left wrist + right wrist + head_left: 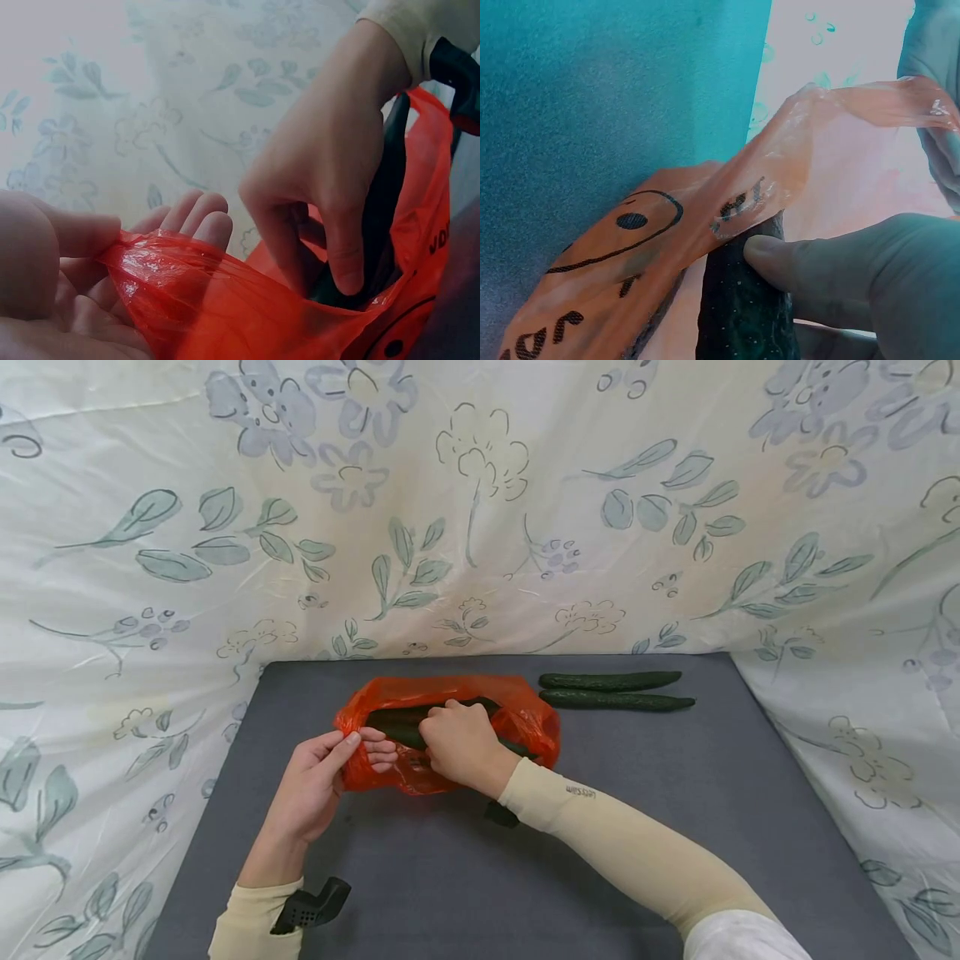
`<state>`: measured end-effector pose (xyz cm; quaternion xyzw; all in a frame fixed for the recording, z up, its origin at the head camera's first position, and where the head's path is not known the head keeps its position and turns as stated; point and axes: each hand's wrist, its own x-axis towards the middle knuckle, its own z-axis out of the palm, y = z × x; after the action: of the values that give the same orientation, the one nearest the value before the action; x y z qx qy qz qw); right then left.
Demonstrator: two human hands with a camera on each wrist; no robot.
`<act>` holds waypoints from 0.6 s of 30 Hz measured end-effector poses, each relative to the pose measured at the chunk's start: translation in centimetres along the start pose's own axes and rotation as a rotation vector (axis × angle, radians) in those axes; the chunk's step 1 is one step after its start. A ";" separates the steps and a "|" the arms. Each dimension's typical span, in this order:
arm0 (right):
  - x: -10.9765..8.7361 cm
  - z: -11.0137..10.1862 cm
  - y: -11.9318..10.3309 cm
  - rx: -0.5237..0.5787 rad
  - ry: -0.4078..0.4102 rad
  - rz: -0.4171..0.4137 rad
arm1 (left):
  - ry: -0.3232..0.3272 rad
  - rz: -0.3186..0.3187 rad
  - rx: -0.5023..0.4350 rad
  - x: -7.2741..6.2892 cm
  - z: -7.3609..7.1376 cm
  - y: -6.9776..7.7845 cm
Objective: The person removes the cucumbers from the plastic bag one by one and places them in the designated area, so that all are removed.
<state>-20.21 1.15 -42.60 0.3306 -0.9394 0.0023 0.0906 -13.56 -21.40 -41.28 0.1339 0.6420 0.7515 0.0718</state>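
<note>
A red plastic bag [450, 687] lies on its side with its mouth spread and dark green cucumbers inside. My left hand [318, 777] pinches the bag's left rim between thumb and fingers; in the left wrist view the film [187, 289] stretches away from that thumb. Reaching into the bag's mouth, my right hand [465, 747] grips a cucumber [401, 732]. The right wrist view shows the thumb [780, 259] pressed along that bumpy cucumber [742, 300], beside the printed bag film [652, 217]. The bag and right hand hide part of the cucumbers.
Two cucumbers lie side by side to the right of the bag, a farther one [609, 682] and a nearer one [617, 700]. Everything rests on a dark grey table [420, 893]. A flowered cloth [480, 527] hangs behind and along both sides.
</note>
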 end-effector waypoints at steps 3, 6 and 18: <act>-0.2 -0.3 0.0 0.008 -0.002 -0.002 | 0.001 -0.004 -0.006 0.0 0.0 0.0; -0.5 -0.6 0.0 0.017 -0.011 0.002 | 0.005 -0.004 -0.013 0.0 0.0 0.1; -2.6 -1.8 0.6 0.037 0.037 0.011 | 0.018 -0.012 -0.002 -0.3 0.0 0.0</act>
<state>-18.32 3.33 -41.23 0.3271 -0.9391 0.0265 0.1020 -13.25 -21.47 -41.31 0.1234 0.6428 0.7527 0.0707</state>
